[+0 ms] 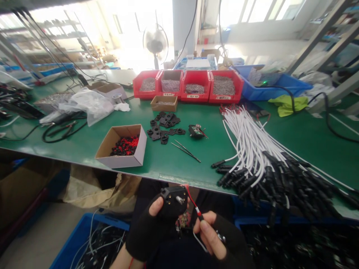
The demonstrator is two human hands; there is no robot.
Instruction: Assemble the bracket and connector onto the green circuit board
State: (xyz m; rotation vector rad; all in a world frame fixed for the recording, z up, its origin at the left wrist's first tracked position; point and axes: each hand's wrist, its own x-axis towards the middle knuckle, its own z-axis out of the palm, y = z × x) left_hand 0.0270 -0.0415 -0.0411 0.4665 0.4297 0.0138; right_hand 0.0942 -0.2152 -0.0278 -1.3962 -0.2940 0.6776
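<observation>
Both hands wear black fingerless gloves and work below the table's front edge. My left hand (151, 228) is closed round a small black plastic connector part (174, 201) with metal contacts on its face. A thin red wire (192, 200) runs from that part down to my right hand (213, 237), which pinches the wire's white-and-black end between thumb and fingers. A white cable loops under the right hand.
On the green table (174, 160) lie tweezers (185, 150), black plastic pieces (165, 125), a cardboard box of red and black parts (123, 145), a bundle of white cables with black plugs (260, 157) and red bins (186, 86). Blue crates of cables (92, 243) stand on the floor.
</observation>
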